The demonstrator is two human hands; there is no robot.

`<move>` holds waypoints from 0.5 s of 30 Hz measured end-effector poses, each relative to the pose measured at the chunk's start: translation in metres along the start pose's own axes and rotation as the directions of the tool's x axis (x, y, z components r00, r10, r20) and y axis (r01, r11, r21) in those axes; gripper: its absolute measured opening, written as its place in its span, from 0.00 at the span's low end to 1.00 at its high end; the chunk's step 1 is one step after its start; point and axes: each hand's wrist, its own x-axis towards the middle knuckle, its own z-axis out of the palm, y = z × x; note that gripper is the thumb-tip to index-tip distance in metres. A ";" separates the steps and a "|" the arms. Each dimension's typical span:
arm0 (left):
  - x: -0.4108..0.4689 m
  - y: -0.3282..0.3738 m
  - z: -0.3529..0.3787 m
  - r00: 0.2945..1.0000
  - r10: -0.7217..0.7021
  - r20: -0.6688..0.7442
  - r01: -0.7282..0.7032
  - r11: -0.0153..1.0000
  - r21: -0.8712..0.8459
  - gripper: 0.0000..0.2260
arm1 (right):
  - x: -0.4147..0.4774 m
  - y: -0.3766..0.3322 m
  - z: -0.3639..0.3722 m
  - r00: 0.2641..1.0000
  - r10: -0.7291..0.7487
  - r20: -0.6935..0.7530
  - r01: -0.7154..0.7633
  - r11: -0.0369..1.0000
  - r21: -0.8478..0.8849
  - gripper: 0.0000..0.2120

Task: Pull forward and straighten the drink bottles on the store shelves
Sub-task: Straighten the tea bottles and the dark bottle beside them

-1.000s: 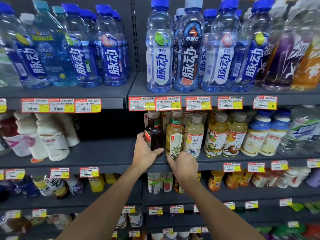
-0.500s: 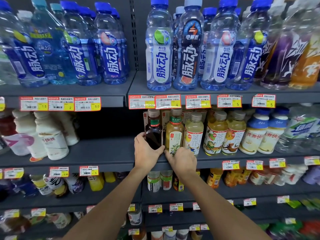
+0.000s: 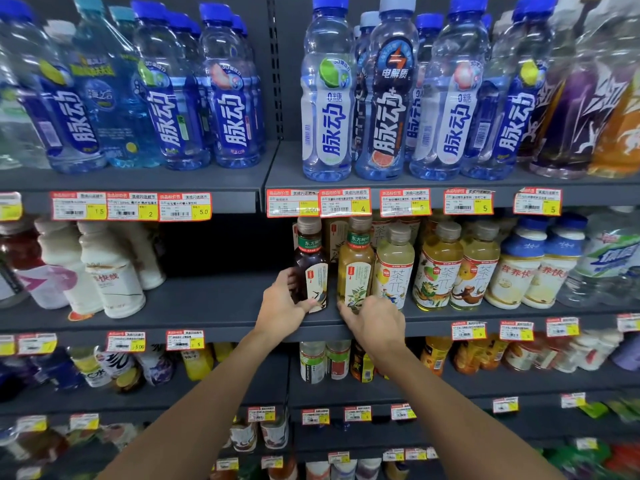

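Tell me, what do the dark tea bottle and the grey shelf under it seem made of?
The dark tea bottle looks like clear, glossy plastic: the brown drink shows through and highlights glint; glass cannot be ruled out. The shelf looks like matte grey painted metal, thin and flat-edged.

Left hand (image 3: 283,308) grips dark tea bottle (image 3: 310,265); right hand (image 3: 376,322) holds amber bottle (image 3: 355,268) base, middle shelf (image 3: 207,306).

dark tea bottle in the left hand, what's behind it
A pale label shows behind the dark bottle, in the gap beside the green tea bottle. The left hand grips the dark bottle. Anything else back there is covered by it or in shadow.
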 end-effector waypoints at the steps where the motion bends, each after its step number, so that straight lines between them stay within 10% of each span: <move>1: 0.000 0.000 -0.002 0.999 0.016 0.031 -0.017 0.999 0.029 0.35 | 0.001 0.001 0.000 1.000 -0.012 0.001 0.012 1.000 -0.010 0.28; 15: 0.001 -0.004 -0.009 0.989 -0.016 0.144 -0.021 0.967 0.256 0.35 | 0.006 0.022 -0.004 0.976 -0.216 0.017 0.217 0.968 -0.125 0.27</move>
